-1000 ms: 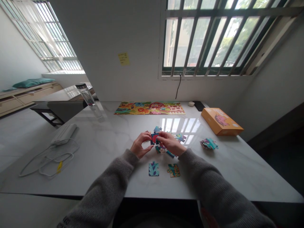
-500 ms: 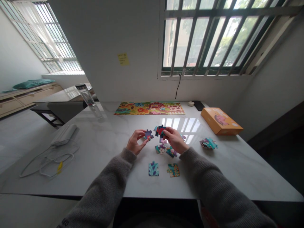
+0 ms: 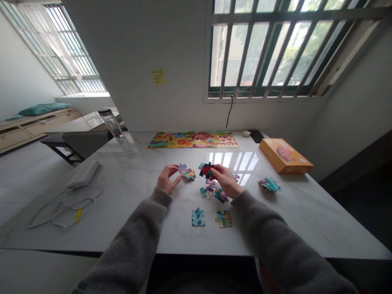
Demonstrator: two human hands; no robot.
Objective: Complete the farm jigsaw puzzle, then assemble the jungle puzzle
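My left hand (image 3: 168, 179) pinches a purple-grey puzzle piece (image 3: 183, 168) by its left edge, beside a few orange and green pieces (image 3: 190, 175). Between the fingers of my right hand (image 3: 225, 179) are dark blue and red puzzle pieces (image 3: 207, 169), with a teal one partly behind them. Under and beside that hand lie several loose pieces (image 3: 207, 192), some overlapping. Closer to the front edge, a teal piece with purple leaves (image 3: 198, 217) and a teal and orange piece (image 3: 224, 219) lie apart from each other.
A stack of pieces (image 3: 269, 185) lies at right, near an orange box (image 3: 285, 156). A long farm picture (image 3: 192, 139), a black phone (image 3: 256, 136) and a small white object (image 3: 246, 133) are at the back. At left are a bottle (image 3: 110, 123), a white device (image 3: 84, 174) and cables (image 3: 63, 208).
My left hand has moved a little left with its piece, and orange and green pieces now show beside it. My right hand has hardly moved.
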